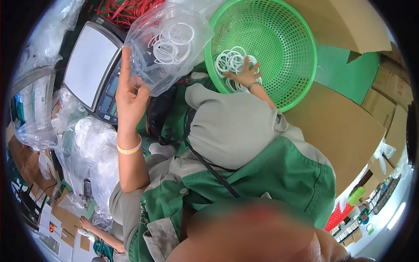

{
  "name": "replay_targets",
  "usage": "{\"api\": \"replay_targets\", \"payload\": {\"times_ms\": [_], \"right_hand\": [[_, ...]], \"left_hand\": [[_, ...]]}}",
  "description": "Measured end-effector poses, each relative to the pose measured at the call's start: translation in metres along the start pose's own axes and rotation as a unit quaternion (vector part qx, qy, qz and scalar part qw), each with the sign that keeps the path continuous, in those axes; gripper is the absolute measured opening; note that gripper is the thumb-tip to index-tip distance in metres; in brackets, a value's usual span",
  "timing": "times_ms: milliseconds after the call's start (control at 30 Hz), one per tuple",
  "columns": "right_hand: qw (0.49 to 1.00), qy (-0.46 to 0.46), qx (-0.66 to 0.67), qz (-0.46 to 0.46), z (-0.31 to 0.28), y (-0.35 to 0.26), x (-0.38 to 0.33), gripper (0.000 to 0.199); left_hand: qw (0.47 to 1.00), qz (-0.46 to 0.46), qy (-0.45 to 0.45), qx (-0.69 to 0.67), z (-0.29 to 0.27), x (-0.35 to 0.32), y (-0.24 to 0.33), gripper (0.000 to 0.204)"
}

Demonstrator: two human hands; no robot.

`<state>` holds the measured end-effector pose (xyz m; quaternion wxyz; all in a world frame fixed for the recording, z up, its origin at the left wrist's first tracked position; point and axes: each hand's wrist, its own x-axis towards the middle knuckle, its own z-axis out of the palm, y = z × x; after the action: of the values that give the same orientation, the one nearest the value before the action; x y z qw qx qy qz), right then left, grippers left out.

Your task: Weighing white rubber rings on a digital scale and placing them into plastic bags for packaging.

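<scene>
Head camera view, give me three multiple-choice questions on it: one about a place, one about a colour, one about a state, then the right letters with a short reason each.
1. Where is the right hand?
A. Inside the round green perforated plastic basket, on the white plastic rings
B. On the flat grey weighing scale
C. On the brown cardboard sheet

2. What colour is the band on the left wrist?
A. Blue
B. Yellow
C. Black

3. What state is the clear plastic bag in?
A. Lying flat and empty
B. Held up by the left hand, with white rings inside
C. Tied shut in the basket

Answers: 1 A, the fingers spread over the rings on the basket's floor. 2 B, a yellow band sits below the palm. 3 B, the left grip pinches the bag's lower edge and rings show through it.
</scene>
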<state>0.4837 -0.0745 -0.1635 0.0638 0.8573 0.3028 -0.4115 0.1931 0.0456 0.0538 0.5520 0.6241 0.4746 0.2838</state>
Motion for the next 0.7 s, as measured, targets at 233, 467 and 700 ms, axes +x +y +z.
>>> {"api": "replay_targets", "payload": {"times_ms": [233,467,700], "right_hand": [[0.979,0.149,-0.093,-0.102,0.010,0.012,-0.015,0.071],[0.952,0.245,-0.048,-0.180,-0.028,0.086,0.070,0.037],[0.816,0.097,0.526,-0.221,-0.129,0.025,0.026,0.007]], "left_hand": [[0.999,0.022,0.024,0.006,-0.001,-0.005,-0.009,0.077],[0.995,0.082,0.032,0.049,-0.001,0.004,-0.008,0.070],[0.993,0.062,0.025,0.093,0.001,0.006,0.009,0.076]]}}
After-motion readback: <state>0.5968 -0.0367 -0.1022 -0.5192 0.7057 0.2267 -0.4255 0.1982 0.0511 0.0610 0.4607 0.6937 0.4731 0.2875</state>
